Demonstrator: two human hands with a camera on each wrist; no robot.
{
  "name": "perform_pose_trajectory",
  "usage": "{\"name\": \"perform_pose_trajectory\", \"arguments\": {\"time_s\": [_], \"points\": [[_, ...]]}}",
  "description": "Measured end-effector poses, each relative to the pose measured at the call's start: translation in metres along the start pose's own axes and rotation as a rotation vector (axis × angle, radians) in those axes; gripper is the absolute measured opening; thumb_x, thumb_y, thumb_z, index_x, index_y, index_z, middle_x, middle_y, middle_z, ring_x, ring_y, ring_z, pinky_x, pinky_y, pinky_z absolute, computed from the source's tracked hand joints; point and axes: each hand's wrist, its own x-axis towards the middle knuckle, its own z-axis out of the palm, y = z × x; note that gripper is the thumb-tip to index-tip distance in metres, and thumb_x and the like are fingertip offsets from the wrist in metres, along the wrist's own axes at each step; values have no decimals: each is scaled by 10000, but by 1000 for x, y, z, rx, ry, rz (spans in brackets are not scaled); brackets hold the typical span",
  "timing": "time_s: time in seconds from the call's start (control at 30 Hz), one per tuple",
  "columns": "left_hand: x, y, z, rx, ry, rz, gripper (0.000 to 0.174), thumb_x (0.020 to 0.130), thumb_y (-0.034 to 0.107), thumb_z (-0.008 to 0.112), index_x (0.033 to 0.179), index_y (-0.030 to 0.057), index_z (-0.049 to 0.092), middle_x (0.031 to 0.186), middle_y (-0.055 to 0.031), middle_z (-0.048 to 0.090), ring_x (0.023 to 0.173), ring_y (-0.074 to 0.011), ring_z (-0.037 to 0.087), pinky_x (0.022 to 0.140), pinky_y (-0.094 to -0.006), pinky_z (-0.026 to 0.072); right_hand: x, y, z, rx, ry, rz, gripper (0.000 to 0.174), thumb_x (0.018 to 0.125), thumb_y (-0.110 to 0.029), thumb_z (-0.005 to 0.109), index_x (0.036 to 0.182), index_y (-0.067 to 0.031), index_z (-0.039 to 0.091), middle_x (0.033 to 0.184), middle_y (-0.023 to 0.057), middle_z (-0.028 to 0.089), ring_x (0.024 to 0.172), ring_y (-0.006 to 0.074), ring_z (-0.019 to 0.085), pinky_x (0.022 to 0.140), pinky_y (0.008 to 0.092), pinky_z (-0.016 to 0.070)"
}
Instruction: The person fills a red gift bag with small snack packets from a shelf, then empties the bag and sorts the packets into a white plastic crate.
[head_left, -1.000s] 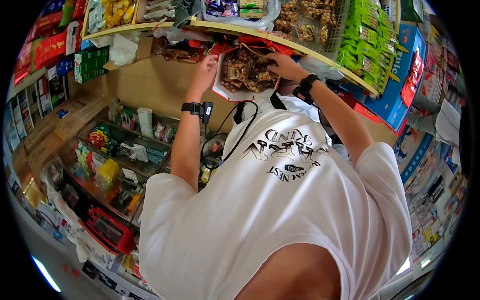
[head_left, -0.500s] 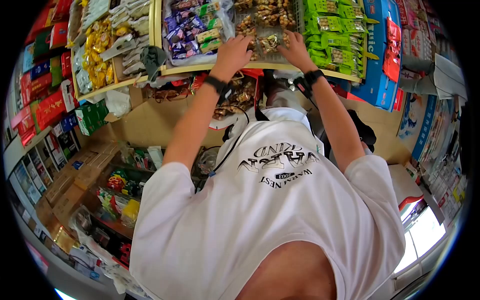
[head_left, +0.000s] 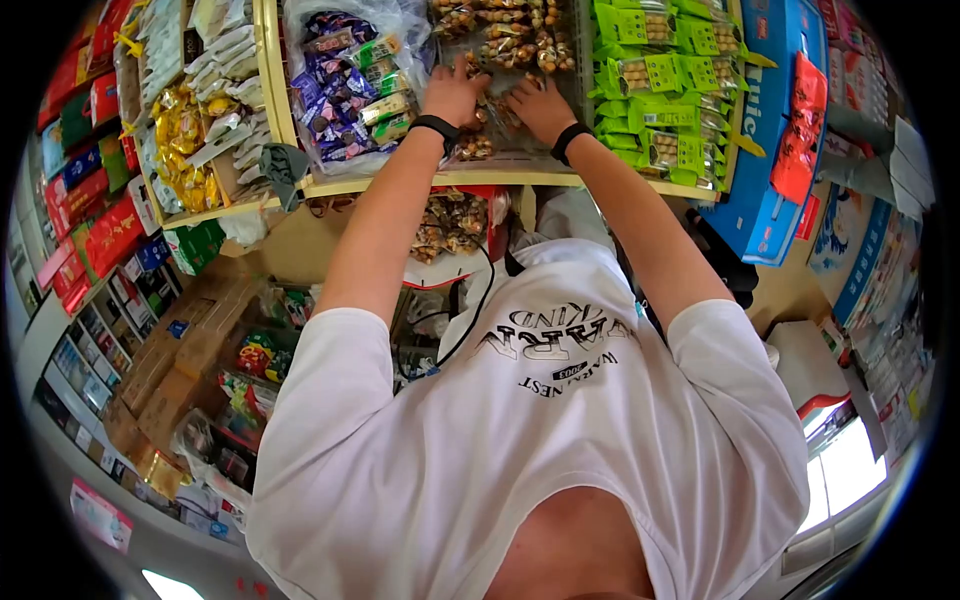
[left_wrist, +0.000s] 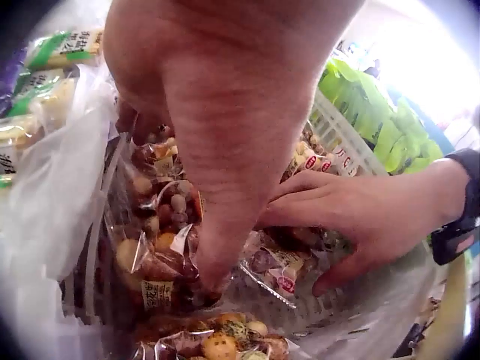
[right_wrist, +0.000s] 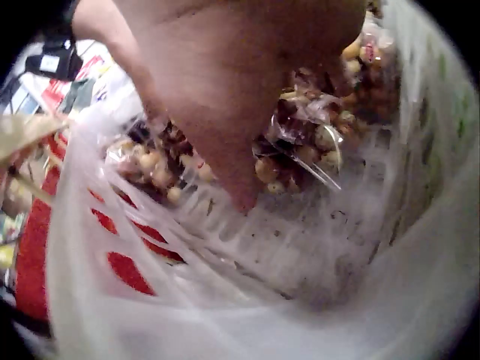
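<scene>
1. Purple packets (head_left: 335,95) and green packets (head_left: 655,105) flank the plastic basket (right_wrist: 285,244).
2. Clear snack packets (left_wrist: 161,259) lie inside it, partly hidden by both hands.
3. Left hand (head_left: 455,97) points down; grip cannot be told.
4. Right hand (head_left: 542,108) touches packets, fingers extended.

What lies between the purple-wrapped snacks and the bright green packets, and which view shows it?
Pale wrapped bars, then the plastic basket holding brown snack packets, with the left hand and right hand in it; the head view shows this.
</scene>
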Motion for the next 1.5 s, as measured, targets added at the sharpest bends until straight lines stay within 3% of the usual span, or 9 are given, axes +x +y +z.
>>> {"name": "perform_pose_trajectory", "arguments": {"time_s": [0.1, 0.33, 0.53, 0.67, 0.93, 1.1, 1.23, 1.4, 1.5], "points": [[4, -3, 4, 8, -14, 7, 760, 702, 422, 867, 1393, 342, 559, 1567, -223, 298, 1296, -415, 477, 1078, -497, 402, 21, -6, -17, -244, -368, -5, 585, 956, -256, 643, 1485, -172, 408, 1440, 34, 463, 1381, 223, 347, 1059, 561, 411], [5, 9, 5, -14, -35, -10, 759, 698, 414, 864, 1393, 326, 570, 1353, -173, 518, 1245, -372, 512, 1061, -465, 389, 33, -8, -24, -208, -427, -27, 627, 940, -268, 667, 1487, -126, 396, 1443, 53, 443, 1379, 244, 341, 994, 558, 467], [6, 11, 16, 44, 25, -4, 581, 831, 212, 740, 1389, 227, 575, 1307, -190, 539, 1187, -325, 552, 1046, -471, 332, 7, 1, -38, 53, 82, -5, 605, 784, -145, 753, 1329, -87, 497, 1275, 87, 542, 1232, 296, 490, 859, 397, 563], [-14, 18, -13, 28, 114, -3, 593, 827, 214, 737, 1391, 199, 555, 1236, -196, 543, 1113, -326, 572, 1014, -463, 342, -25, -8, -81, 109, 71, 102, 661, 711, -175, 796, 1302, -78, 518, 1229, 84, 542, 1217, 290, 497, 831, 395, 573], [-158, -33, -77, -829, 613, -229, 637, 725, 351, 840, 1293, 221, 581, 1178, -157, 515, 1103, -336, 582, 978, -454, 460, -101, -75, -160, 544, 512, 179, 741, 724, -261, 822, 1358, -37, 509, 1191, 110, 567, 1177, 337, 506, 896, 428, 526], [-296, -41, -37, -1065, 712, -418, 591, 747, 260, 840, 1275, 177, 589, 1229, -114, 531, 1152, -289, 566, 965, -409, 479, -79, -132, -138, 823, 416, 11, 838, 775, -533, 790, 1376, -18, 515, 1308, 228, 564, 1182, 391, 527, 1012, 456, 439], [-369, -29, 8, -1041, 712, -520, 599, 749, 252, 840, 1280, 158, 580, 1236, -118, 548, 1156, -292, 562, 988, -412, 467, -60, -175, -145, 1271, -54, -161, 815, 802, -469, 780, 1403, -3, 488, 1324, 210, 574, 1213, 346, 548, 1043, 402, 417], [-368, 11, 75, -1346, 514, -478, 594, 778, 207, 818, 1314, 176, 562, 1307, -157, 542, 1244, -338, 532, 988, -439, 469, -48, -193, -89, 1111, -220, -255, 775, 815, -394, 780, 1436, -43, 478, 1445, 184, 507, 1266, 297, 525, 1051, 355, 427], [-362, 22, 101, -1013, 521, -376, 509, 823, 140, 762, 1300, 171, 589, 1402, -139, 508, 1232, -370, 539, 977, -454, 479, -51, -181, -58, 881, -111, -311, 611, 849, -279, 740, 1362, -14, 539, 1403, 188, 546, 1250, 308, 558, 1033, 373, 460]]}}
